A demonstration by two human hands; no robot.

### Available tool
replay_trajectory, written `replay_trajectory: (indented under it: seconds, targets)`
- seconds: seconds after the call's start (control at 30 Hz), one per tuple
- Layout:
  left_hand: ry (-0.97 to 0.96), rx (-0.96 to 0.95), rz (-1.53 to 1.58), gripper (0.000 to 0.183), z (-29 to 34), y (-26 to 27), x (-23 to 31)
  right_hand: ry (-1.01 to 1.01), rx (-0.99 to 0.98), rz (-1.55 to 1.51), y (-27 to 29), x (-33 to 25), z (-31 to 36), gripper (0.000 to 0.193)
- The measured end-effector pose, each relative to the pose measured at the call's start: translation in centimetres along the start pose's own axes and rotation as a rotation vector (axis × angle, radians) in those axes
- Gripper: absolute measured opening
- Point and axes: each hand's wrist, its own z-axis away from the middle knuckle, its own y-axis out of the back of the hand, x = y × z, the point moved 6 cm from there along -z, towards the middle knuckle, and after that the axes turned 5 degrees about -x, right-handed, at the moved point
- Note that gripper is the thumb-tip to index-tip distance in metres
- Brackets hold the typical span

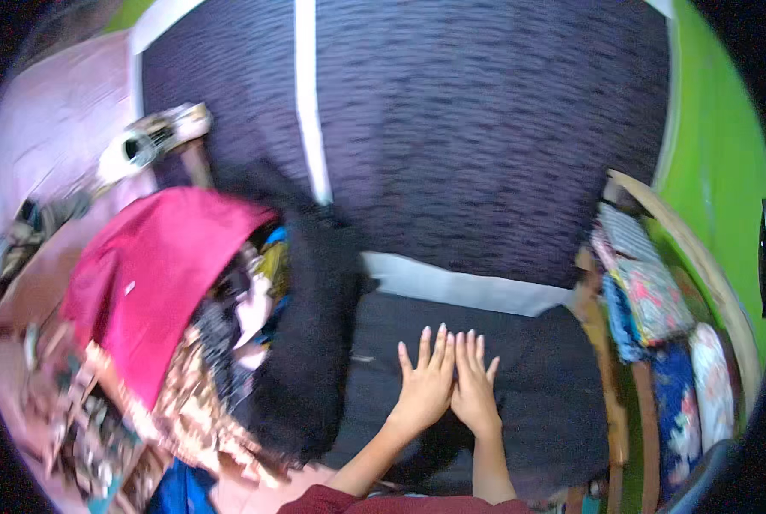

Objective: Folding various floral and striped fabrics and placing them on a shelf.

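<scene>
Both hands are flat and open, fingers straight and slightly spread, palms down, holding nothing: the left hand point(426, 390) and right hand point(475, 392) lie side by side, thumb sides together, and appear to rest on the black cloth point(546, 394). The cloth spreads under and around them, its longer visible direction running left to right, just short of the white near edge of the ribbed mat point(486, 128). Both hands are on it alike; the left is nearer the black bundle point(306, 351) at its left edge. Beyond that sit a red cloth point(160, 265) and a shiny copper cloth point(182, 385). Past the black cloth's right edge, folded clothes point(653, 287) stand by a wooden rail point(614, 385). A small white mark on the red cloth is too blurred to read; no other writing is legible.
</scene>
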Motion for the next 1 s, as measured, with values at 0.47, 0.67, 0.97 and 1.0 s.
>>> replay_trajectory:
  seconds: [0.47, 0.67, 0.97, 1.0]
  targets:
    - [0.840, -0.012, -0.214, 0.062, 19.2, 2.7, -18.9, 0.845, -0.310, -0.330, -16.4, -20.8, -5.8, 0.062]
    - [0.854, -0.051, -0.267, 0.059, 21.9, -2.3, -20.6, 0.681, -0.132, -0.150, -22.0, -24.5, -12.4, 0.078]
    - [0.653, 0.175, -0.191, 0.021, 15.3, 7.5, -24.8, 0.599, 0.085, 0.102, -23.5, -25.9, -18.6, 0.033]
    - [0.703, 0.175, -0.210, 0.021, 14.3, 9.0, -26.3, 0.605, 0.008, 0.098, -23.4, -26.2, -18.5, 0.032]
